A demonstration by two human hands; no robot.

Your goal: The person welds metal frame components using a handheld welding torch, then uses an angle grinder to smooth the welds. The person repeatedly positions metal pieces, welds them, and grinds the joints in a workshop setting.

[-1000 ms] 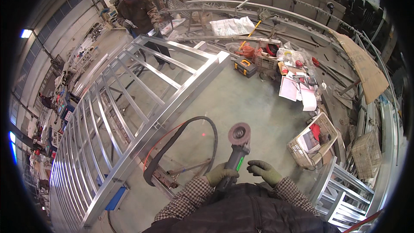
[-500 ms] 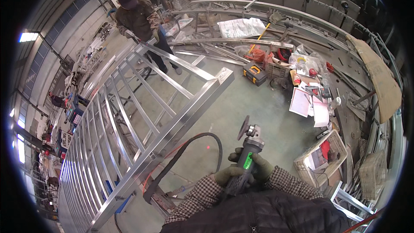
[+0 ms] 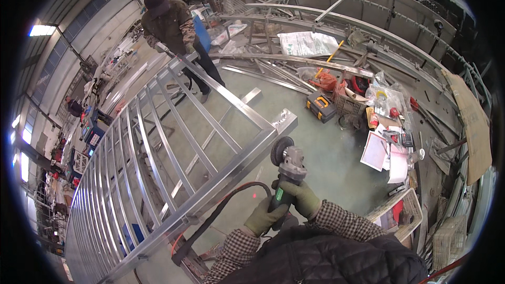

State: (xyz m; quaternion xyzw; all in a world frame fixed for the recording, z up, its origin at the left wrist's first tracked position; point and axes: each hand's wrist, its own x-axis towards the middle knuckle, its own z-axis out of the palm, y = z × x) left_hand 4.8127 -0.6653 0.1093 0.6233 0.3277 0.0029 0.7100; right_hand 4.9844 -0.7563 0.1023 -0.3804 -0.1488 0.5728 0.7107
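Note:
Both of my gloved hands are wrapped round an angle grinder (image 3: 292, 164), held in front of my body. My left hand (image 3: 264, 216) grips the rear of its body, and my right hand (image 3: 301, 197) closes round it nearer the head. The grinder's dark round disc (image 3: 281, 151) is close to the near corner of a silver metal frame (image 3: 239, 164) with many parallel bars; whether it touches cannot be told. A rough, shiny patch shows at that corner. A thick black hose (image 3: 223, 215) curves between the frame and my left hand.
Across the frame a co-worker (image 3: 167, 26) in a dark cap has hands at its far end. A black and yellow toolbox (image 3: 321, 107), a plastic crate (image 3: 351, 106) and papers (image 3: 374, 151) lie on the floor ahead right. Another crate (image 3: 410, 215) sits at my right.
The grinder has moved left and forward, bringing its disc close to the frame's corner. Both hands have moved with it, and my right hand now sits over the body. The view has shifted slightly.

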